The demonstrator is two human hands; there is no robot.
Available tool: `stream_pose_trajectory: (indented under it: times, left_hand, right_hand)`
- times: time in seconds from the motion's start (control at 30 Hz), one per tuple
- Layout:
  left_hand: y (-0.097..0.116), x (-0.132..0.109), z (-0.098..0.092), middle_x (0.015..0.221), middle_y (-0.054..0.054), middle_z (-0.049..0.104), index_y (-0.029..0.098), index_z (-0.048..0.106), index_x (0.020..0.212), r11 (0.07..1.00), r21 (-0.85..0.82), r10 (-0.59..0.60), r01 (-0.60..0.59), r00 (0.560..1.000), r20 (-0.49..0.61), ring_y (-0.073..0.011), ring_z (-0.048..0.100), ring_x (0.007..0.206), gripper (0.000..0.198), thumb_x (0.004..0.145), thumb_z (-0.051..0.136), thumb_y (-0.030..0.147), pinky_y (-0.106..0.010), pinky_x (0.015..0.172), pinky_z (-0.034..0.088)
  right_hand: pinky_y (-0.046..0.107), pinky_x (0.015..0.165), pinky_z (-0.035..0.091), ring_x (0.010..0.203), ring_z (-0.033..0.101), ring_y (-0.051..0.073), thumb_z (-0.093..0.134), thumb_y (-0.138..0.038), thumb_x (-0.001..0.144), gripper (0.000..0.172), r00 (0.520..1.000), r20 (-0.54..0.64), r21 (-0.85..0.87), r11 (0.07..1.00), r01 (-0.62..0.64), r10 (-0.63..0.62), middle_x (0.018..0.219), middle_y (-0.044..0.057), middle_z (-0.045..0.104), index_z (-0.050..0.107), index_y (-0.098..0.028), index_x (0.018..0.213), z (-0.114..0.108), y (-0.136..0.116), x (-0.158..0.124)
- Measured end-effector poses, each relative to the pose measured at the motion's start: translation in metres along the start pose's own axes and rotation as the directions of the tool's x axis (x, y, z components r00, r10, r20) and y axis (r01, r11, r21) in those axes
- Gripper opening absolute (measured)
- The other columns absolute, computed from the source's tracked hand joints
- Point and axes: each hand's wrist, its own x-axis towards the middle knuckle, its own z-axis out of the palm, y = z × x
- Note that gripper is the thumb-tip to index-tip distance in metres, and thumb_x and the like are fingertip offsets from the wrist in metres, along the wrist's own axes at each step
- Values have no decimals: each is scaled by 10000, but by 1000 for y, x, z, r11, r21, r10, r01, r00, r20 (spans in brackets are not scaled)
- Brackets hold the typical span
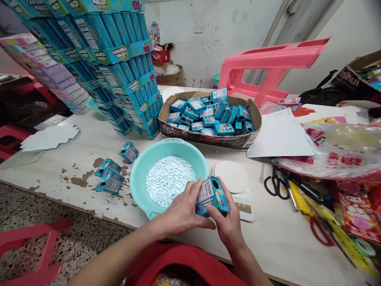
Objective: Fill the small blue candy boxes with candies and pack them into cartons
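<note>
Between my two hands is a small blue candy box (210, 196) marked "Caramelo Macizo", with a dark round hole in its top. My left hand (186, 206) grips its left side, and my right hand (228, 214) wraps its right side with the thumb on the front. Just left of the hands stands a mint-green basin (138, 174) with pale candies (169, 180) in it. A white scale (247, 206) with a round plate (232, 176) lies behind and right of my right hand. Several similar boxes (111, 182) sit left of the basin.
Behind the basin, a cardboard box (208, 141) holds many small blue boxes. Tall stacks of blue display trays (127, 85) rise at the back left. Black scissors (276, 184), pens, red-handled scissors (321, 232) and plastic bags (342, 147) crowd the right. A pink stool (268, 59) stands behind.
</note>
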Motion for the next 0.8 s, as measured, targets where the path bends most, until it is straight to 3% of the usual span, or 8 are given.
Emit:
stream_pose_trajectory:
  times: [0.1,0.2,0.3,0.43,0.53,0.63,0.7,0.8]
  left_hand:
    - [-33,23,-40,1114,-62,596,291,519,1269,999,46,-17,14,998,59,-248,568,976,592,732,605,525,-355,847,452]
    - [-74,41,-69,1118,-140,586,217,586,1172,920,334,-170,205,977,-131,-336,510,1075,495,803,480,530,-436,880,410]
    - [-95,38,-65,1198,-182,513,202,537,1203,769,551,-340,324,937,-76,-398,452,1133,565,758,510,548,-498,879,388]
    - [-85,19,-32,1202,-170,494,211,497,1206,772,595,-387,223,908,162,-364,498,1081,557,758,494,540,-477,864,399]
    - [-73,20,-15,1127,-154,532,215,501,1178,825,532,-382,191,882,275,-329,550,983,508,774,466,522,-429,789,429]
    - [-71,31,-6,956,-109,591,200,578,992,896,388,-343,214,889,303,-286,572,859,385,750,505,490,-373,716,429]
    - [-73,37,-2,826,-63,604,194,593,824,937,162,-341,308,907,249,-241,564,783,270,699,572,433,-321,669,416]
    - [-75,41,0,598,10,530,195,569,716,858,-173,-453,483,872,187,-150,494,560,204,634,623,374,-247,519,363]
  right_hand:
    - [401,869,518,1029,627,275,695,-386,730,559,986,-129,134,987,-92,109,1166,100,647,548,-194,1234,-14,-2,12]
    - [375,718,563,822,684,243,685,-402,731,459,965,-140,246,952,-184,223,948,64,719,596,-215,1140,-25,2,15]
    - [357,661,562,751,686,229,697,-408,720,429,969,-27,234,944,-231,244,888,45,723,608,-237,1103,-20,15,9]
    - [330,676,547,739,675,208,721,-415,697,427,945,219,176,943,-282,242,878,48,716,631,-214,1063,0,33,1]
    - [307,675,537,762,670,200,702,-416,724,423,931,275,164,943,-290,239,852,37,710,617,-213,1085,9,41,1]
    - [309,701,536,798,669,204,702,-411,729,428,933,260,176,938,-299,248,866,37,710,608,-213,1096,10,42,2]
    - [329,730,538,807,671,211,723,-407,707,455,935,244,206,928,-309,257,893,41,711,605,-215,1103,9,40,0]
    - [365,738,544,806,675,234,762,-420,651,536,930,218,271,898,-348,295,908,50,714,601,-214,1119,7,32,2]
